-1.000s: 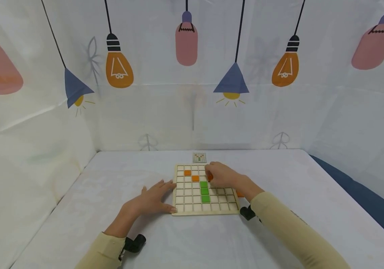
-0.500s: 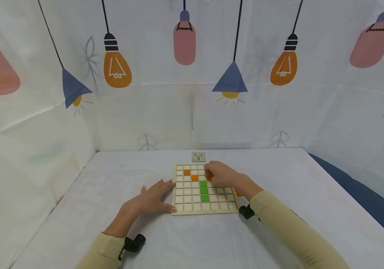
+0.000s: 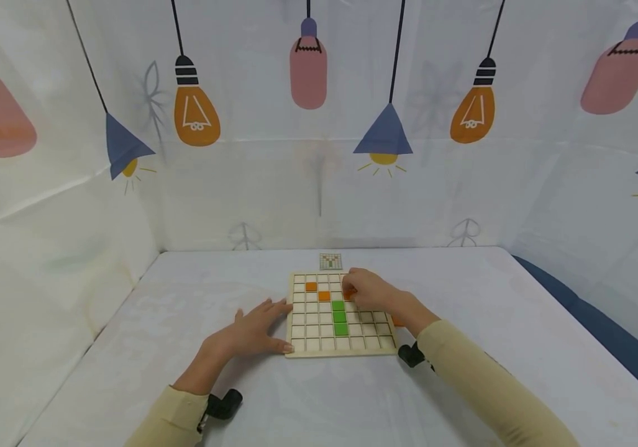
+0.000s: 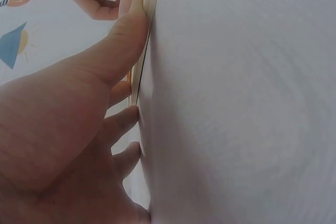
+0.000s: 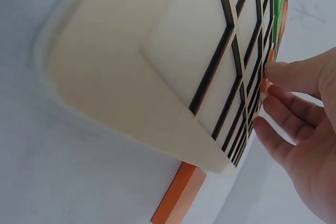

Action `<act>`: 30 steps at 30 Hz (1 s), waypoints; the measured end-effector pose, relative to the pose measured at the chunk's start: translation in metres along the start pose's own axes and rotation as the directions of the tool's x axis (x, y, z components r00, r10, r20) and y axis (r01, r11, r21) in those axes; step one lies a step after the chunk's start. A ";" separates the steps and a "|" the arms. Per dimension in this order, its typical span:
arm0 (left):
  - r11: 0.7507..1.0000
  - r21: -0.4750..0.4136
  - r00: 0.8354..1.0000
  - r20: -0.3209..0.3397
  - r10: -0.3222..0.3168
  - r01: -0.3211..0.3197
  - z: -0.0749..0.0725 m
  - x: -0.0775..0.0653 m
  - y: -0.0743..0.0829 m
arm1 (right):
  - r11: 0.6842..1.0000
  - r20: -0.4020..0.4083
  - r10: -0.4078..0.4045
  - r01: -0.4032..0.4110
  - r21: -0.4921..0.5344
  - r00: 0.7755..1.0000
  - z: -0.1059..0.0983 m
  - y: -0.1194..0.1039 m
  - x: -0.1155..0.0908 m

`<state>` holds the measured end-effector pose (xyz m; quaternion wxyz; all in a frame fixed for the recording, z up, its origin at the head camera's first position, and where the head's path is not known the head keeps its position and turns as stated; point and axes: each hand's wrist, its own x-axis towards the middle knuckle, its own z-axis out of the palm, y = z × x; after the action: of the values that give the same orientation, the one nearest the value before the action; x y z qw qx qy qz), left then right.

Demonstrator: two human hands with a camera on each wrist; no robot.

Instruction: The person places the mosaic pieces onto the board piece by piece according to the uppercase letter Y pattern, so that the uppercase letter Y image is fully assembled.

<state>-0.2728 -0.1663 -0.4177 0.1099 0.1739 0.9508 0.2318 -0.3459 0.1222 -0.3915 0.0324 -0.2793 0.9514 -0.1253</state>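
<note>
A pale wooden grid board (image 3: 341,354) lies on the table in front of me. Set in its squares are two orange tiles (image 3: 324,296) along a diagonal and a column of green tiles (image 3: 340,317). With spread fingers, my left hand (image 3: 247,332) touches the board's left side, the thumb at the near corner. Over the upper right squares, my right hand (image 3: 373,293) pinches another orange tile (image 5: 264,84) between thumb and fingers, low at the grid. That hand hides part of the tile and some squares behind it.
Just beyond the board lies a small card (image 3: 331,261) printed with a grid pattern. Against the board's right side is a loose orange piece (image 5: 177,195), partly hidden by my right arm in the head view. A white sheet with printed lamps (image 3: 383,133) hangs behind the table.
</note>
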 end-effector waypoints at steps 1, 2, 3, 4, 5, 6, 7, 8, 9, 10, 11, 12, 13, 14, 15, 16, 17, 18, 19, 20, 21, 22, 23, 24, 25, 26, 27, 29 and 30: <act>1.000 0.000 1.000 0.000 -0.001 0.001 0.000 0.000 0.001 | 1.000 -0.003 -0.001 0.001 0.006 1.000 0.000 0.000 0.000; 1.000 -0.001 1.000 0.000 -0.002 0.002 -0.001 -0.001 0.001 | 1.000 -0.004 -0.002 0.002 0.010 1.000 0.000 0.000 -0.001; 1.000 -0.002 1.000 0.000 -0.004 0.004 -0.001 -0.001 0.001 | 1.000 -0.005 0.002 -0.002 0.014 1.000 0.000 0.000 -0.001; 1.000 -0.001 1.000 0.000 -0.005 0.005 -0.001 -0.001 0.002 | 1.000 -0.005 0.002 -0.002 0.017 1.000 0.000 0.001 -0.001; 1.000 -0.001 1.000 0.001 -0.006 0.006 -0.001 -0.002 0.002 | 1.000 -0.007 0.002 -0.002 0.021 1.000 0.001 0.001 -0.002; 1.000 -0.001 1.000 0.001 -0.006 0.006 -0.001 -0.002 0.002 | 1.000 -0.008 0.002 -0.002 0.025 1.000 0.001 0.002 -0.002; 1.000 -0.001 1.000 0.000 -0.006 0.006 -0.001 -0.002 0.002 | 1.000 -0.010 0.001 -0.001 0.028 1.000 0.001 0.002 -0.003; 1.000 -0.001 1.000 0.000 -0.008 0.008 -0.001 -0.002 0.001 | 1.000 -0.010 0.001 -0.001 0.029 1.000 0.001 0.003 -0.003; 1.000 -0.001 1.000 0.000 -0.008 0.008 -0.001 -0.002 0.001 | 1.000 -0.010 0.002 -0.002 0.030 1.000 0.001 0.004 -0.003; 1.000 -0.001 1.000 0.000 -0.008 0.008 -0.001 -0.002 0.001 | 1.000 -0.011 -0.002 0.002 0.029 1.000 0.001 0.004 -0.004; 1.000 0.000 1.000 0.000 -0.008 0.008 -0.001 -0.002 0.000 | 1.000 -0.012 -0.004 0.005 0.029 1.000 0.001 0.004 -0.004; 1.000 0.001 1.000 -0.001 -0.007 0.007 -0.001 -0.002 0.000 | 1.000 -0.012 -0.008 0.009 0.028 1.000 0.001 0.005 -0.005; 1.000 0.002 1.000 -0.002 -0.007 0.007 0.000 -0.002 -0.001 | 1.000 -0.011 -0.010 0.011 0.024 1.000 0.001 0.005 -0.005; 1.000 0.004 1.000 -0.001 -0.007 0.007 0.000 -0.002 -0.001 | 1.000 -0.010 -0.012 0.012 0.026 1.000 0.000 0.005 -0.006; 1.000 0.006 1.000 -0.001 -0.006 0.006 0.000 -0.002 -0.001 | 1.000 -0.011 -0.015 0.016 0.026 1.000 0.000 0.005 -0.007; 1.000 0.006 1.000 -0.001 -0.005 0.005 0.000 -0.002 -0.001 | 0.999 -0.011 -0.019 0.020 0.030 1.000 0.000 0.005 -0.007; 1.000 0.005 1.000 -0.001 -0.005 0.005 0.000 -0.001 -0.001 | 0.999 -0.011 -0.022 0.023 0.034 1.000 0.000 0.006 -0.008; 1.000 0.005 1.000 -0.002 -0.003 0.003 0.000 -0.001 -0.001 | 0.999 -0.011 -0.024 0.025 0.035 1.000 0.000 0.007 -0.008; 1.000 0.003 1.000 -0.001 -0.002 0.002 0.000 -0.001 -0.001 | 0.999 -0.011 -0.026 0.026 0.035 1.000 0.000 0.008 -0.009; 1.000 0.001 1.000 0.000 -0.001 0.001 0.000 -0.001 -0.001 | 0.999 -0.010 -0.026 0.026 0.037 1.000 0.001 0.009 -0.009; 1.000 -0.001 1.000 0.000 0.000 0.000 0.000 -0.001 -0.001 | 0.999 -0.008 -0.026 0.026 0.035 1.000 0.001 0.010 -0.010; 1.000 -0.002 1.000 0.001 0.000 0.000 0.000 -0.001 -0.001 | 0.999 -0.005 -0.025 0.025 0.036 1.000 0.001 0.011 -0.010; 1.000 -0.002 1.000 0.002 0.001 -0.001 0.000 -0.002 -0.002 | 0.999 -0.002 -0.024 0.024 0.035 1.000 0.001 0.012 -0.011; 1.000 0.000 1.000 0.003 0.001 -0.001 0.000 -0.002 -0.002 | 0.999 0.000 -0.023 0.023 0.037 1.000 0.001 0.013 -0.011; 1.000 -0.001 1.000 0.004 0.001 -0.001 0.000 -0.002 -0.001 | 0.999 0.003 -0.020 0.020 0.041 1.000 0.000 0.014 -0.012; 1.000 0.002 1.000 0.006 0.001 -0.001 0.000 -0.002 -0.001 | 0.999 0.004 -0.018 0.017 0.046 1.000 0.000 0.014 -0.013; 1.000 0.003 1.000 0.006 0.003 -0.003 0.000 -0.002 -0.001 | 0.999 0.006 -0.016 0.015 0.049 1.000 -0.001 0.015 -0.014; 1.000 0.004 1.000 0.008 0.005 -0.005 0.000 -0.002 -0.001 | 0.998 0.005 -0.011 0.011 0.055 1.000 -0.002 0.017 -0.016; 1.000 0.003 1.000 0.008 0.006 -0.006 -0.001 -0.003 0.000 | 0.998 0.003 -0.009 0.008 0.056 1.000 -0.002 0.017 -0.017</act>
<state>-0.2707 -0.1678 -0.4169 0.1127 0.1779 0.9502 0.2298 -0.3409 0.1460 -0.3939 0.0410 -0.2825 0.9463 -0.1518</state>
